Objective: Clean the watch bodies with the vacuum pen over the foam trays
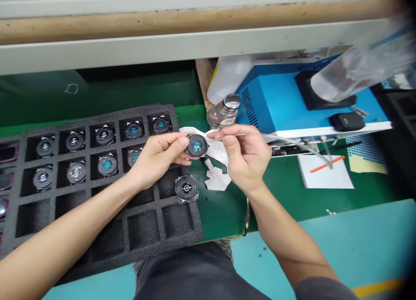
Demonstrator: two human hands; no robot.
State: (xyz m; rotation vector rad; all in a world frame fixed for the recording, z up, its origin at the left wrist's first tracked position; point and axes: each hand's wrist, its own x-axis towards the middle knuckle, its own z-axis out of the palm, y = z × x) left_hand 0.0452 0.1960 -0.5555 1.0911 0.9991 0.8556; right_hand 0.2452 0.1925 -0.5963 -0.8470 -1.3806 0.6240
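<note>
My left hand (162, 157) grips a round black smartwatch case (196, 145) by its edge, with the blue-glinting sensor side facing up. My right hand (248, 155) pinches a thin, needle-like tool on a clear tube (279, 137), its tip close to the case's right edge; whether it touches, I cannot tell. Another watch case (186, 188) rests on the raised wall of the black foam tray (182, 236). Several similar cases sit in the tray's upper pockets. White paper or cloth (217, 179) lies under and between my hands.
A blue machine (273, 101) stands at the right, with the clear tube running to its front. A glass bottle with a metal cap (224, 111) and a white bottle (229, 77) stand beside it. Further right lies a white pad (321, 176) with an orange stick (326, 164). A shelf edge (130, 49) crosses above.
</note>
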